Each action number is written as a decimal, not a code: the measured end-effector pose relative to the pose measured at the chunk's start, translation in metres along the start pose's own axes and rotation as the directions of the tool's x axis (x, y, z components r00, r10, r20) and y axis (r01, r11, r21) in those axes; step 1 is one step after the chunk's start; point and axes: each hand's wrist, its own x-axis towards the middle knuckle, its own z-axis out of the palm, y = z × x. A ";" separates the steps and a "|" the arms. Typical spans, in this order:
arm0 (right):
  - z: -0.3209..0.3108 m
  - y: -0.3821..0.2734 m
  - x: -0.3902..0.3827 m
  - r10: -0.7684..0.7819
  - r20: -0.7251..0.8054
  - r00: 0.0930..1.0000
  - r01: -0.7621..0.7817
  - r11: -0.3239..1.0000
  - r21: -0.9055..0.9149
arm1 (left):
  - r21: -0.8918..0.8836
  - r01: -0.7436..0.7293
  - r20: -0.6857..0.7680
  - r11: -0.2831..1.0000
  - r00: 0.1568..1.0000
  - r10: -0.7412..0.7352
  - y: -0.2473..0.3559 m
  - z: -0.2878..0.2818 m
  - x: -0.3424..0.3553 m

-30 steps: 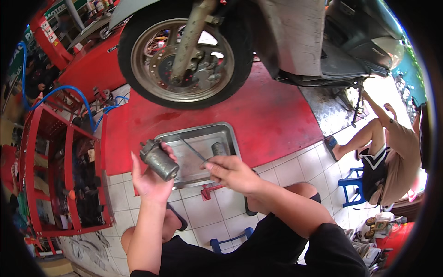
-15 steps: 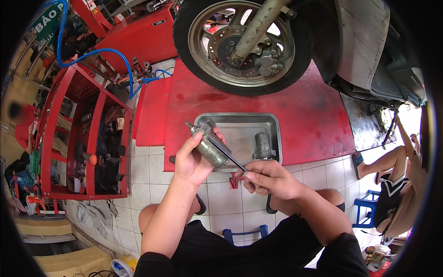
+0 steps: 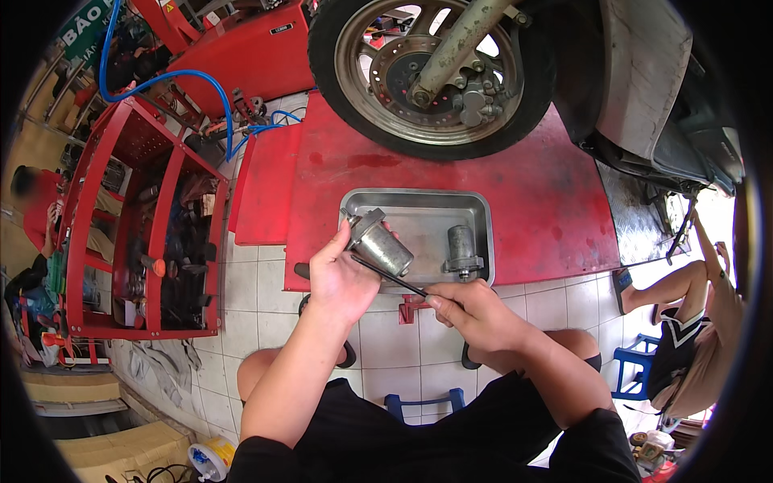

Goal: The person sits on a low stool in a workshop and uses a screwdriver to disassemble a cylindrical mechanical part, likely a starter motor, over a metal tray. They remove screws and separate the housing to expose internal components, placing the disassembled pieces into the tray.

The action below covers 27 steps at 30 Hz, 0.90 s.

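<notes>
Seen from above, a seated person's left hand (image 3: 342,278) is wrapped around a grey cylindrical metal motor part (image 3: 380,244), holding it tilted over the near left corner of a shallow rectangular steel tray (image 3: 411,201). The right hand (image 3: 475,312) is pinched closed on a thin dark rod-like tool (image 3: 388,274), whose tip touches the underside of the motor part. The two hands are close together but not touching.

Compared with half a second ago, the hands and the motor part keep almost the same grip and pose; the view has shifted slightly, so the tray and the wheel sit a little further right and higher.

A second, smaller grey metal cylinder (image 3: 462,249) stands upright inside the tray, near its right side. The tray rests on a red metal lift platform (image 3: 531,193), beneath a motorcycle's front wheel with a disc brake (image 3: 431,72).

The tool's tip is hidden behind the motor part, and its kind cannot be told. The wheel is cut off at the top edge.
</notes>
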 end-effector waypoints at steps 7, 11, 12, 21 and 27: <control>0.000 0.002 -0.002 0.020 -0.048 0.999 -0.017 0.998 0.064 | -0.010 -0.019 0.017 1.000 1.000 0.020 -0.002 -0.004 0.003; 0.002 0.005 0.000 0.022 -0.044 0.999 -0.018 0.997 0.079 | 0.022 -0.064 -0.003 0.998 0.998 0.064 -0.003 -0.006 0.004; 0.003 0.008 0.001 0.017 -0.046 0.999 -0.013 0.996 0.086 | 0.030 -0.070 -0.001 0.997 0.998 0.070 -0.004 -0.009 0.005; 0.000 0.007 0.004 0.195 0.229 0.954 -0.287 0.815 0.504 | 0.043 -0.086 0.009 0.995 0.996 0.086 -0.008 -0.011 0.003; -0.002 0.024 0.007 0.243 0.390 0.888 -0.453 0.606 0.654 | 0.043 -0.088 0.029 0.995 0.996 0.087 -0.013 -0.005 0.002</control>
